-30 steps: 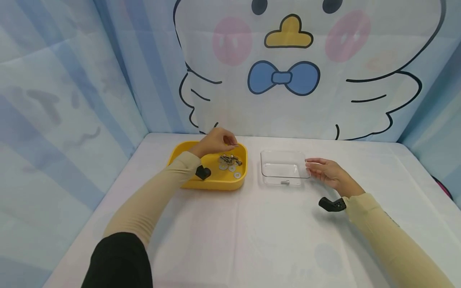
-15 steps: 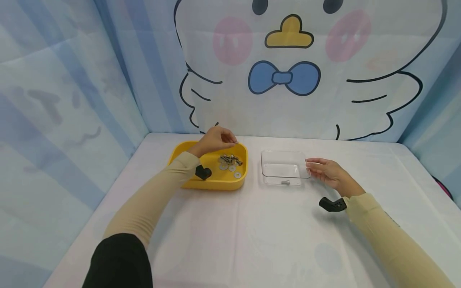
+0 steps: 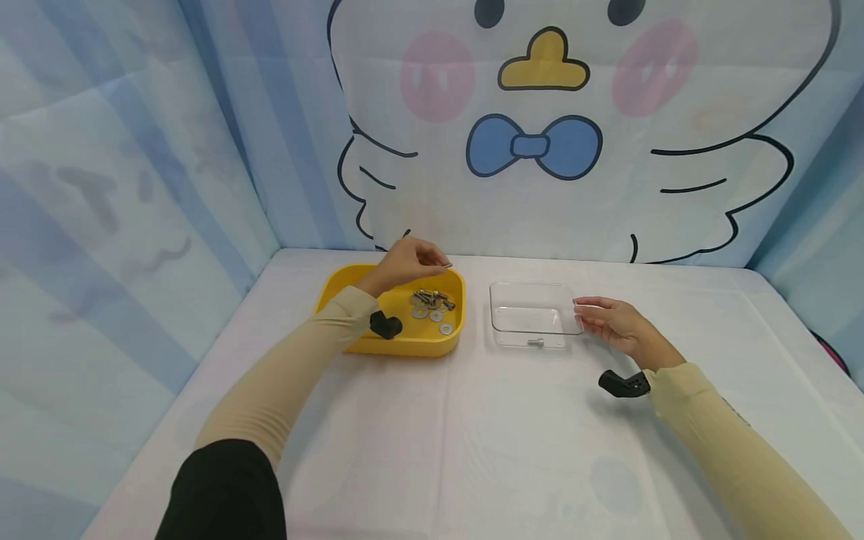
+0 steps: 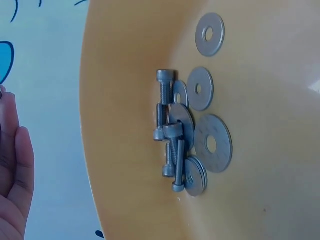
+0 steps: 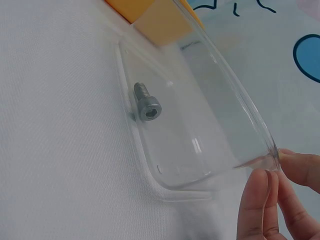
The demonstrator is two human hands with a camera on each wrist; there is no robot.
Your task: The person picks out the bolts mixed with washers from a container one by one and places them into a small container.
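Both arms [image 3: 290,390] stretch forward, the left fingers [image 4: 25,160] pinched together, the right fingers [image 5: 255,200] pinching.

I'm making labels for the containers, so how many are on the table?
2: the yellow tray, on the left, beneath the left hand, and the clear box, to its right, pinched at one corner by the right hand. No other shows.

White cloth-covered table [image 3: 445,435] carries a yellow tray [image 3: 398,348] and, just right of it, a clear plastic box [image 3: 523,319], apart, both toward the far edge.
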